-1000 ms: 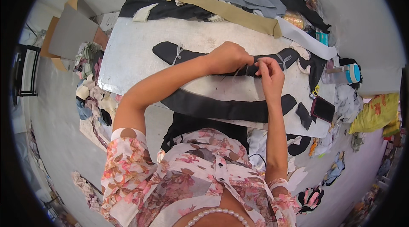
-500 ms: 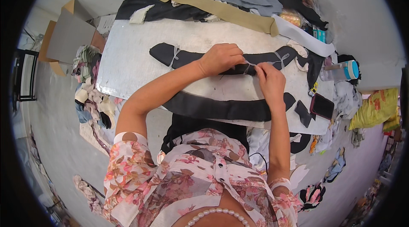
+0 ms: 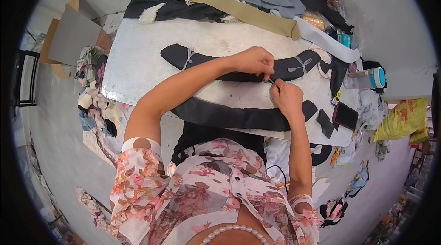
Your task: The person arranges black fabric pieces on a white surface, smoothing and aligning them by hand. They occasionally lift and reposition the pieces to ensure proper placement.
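Note:
A curved bundle of black fabric strips [image 3: 201, 60] lies across the metal-coloured tabletop, tied near its left end with a grey fabric tie [image 3: 188, 59] and near its right end with a bowed grey tie [image 3: 301, 65]. Over the bundle's middle, my left hand [image 3: 255, 61] pinches a thin grey strip. Just nearer and to the right, my right hand [image 3: 288, 99] has thumb and finger closed on the same strip, of which only a short piece shows between the hands. A second black fabric piece [image 3: 229, 116] lies along the near edge, partly under my forearms.
Fabric lengths in black, blue-grey and tan [image 3: 239, 10] are heaped at the far side. To the right are a phone [image 3: 345, 116], a clear container with a blue lid [image 3: 367, 78] and a small black scrap [image 3: 325, 124]. Cloth scraps and a cardboard box [image 3: 73, 38] sit left.
My left hand has shifted right along the bundle, and my right hand has come slightly nearer to me. The grey strip that stretched sideways between them now shows only a short length.

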Tool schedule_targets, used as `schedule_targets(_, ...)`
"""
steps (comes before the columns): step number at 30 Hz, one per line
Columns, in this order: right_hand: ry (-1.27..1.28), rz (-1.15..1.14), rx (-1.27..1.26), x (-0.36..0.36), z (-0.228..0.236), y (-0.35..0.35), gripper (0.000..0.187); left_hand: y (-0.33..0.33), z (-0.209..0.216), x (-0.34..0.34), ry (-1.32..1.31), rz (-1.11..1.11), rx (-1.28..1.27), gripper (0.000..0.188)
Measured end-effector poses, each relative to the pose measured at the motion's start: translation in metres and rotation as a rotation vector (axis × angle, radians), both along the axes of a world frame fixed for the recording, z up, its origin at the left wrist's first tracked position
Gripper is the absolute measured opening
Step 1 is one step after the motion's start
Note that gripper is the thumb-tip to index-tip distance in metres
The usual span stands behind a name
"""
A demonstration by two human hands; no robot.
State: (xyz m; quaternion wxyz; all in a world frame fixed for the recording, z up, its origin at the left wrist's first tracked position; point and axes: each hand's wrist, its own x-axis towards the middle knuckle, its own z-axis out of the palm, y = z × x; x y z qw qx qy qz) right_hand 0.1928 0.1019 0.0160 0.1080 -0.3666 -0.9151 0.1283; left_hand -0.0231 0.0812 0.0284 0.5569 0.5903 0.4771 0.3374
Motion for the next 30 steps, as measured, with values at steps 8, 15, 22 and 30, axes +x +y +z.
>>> schedule_targets(8,0.239,-0.069,-0.476,0.005,0.005,0.001,0.020,-0.003,-0.007,-0.002,0.029,0.001,-0.029,0.019)
schedule_targets(15,0.579,-0.049,-0.847,-0.015,0.025,-0.006,0.022,-0.014,0.011,0.003,0.239,-0.050,0.107,0.040)
schedule_targets(22,0.706,-0.084,-0.872,-0.011,0.011,-0.002,0.014,-0.013,0.000,0.004,0.233,-0.031,0.171,0.022)
schedule_targets(30,0.550,0.057,-0.434,-0.014,0.022,0.007,0.018,-0.020,-0.013,0.007,0.352,0.106,0.489,0.013)
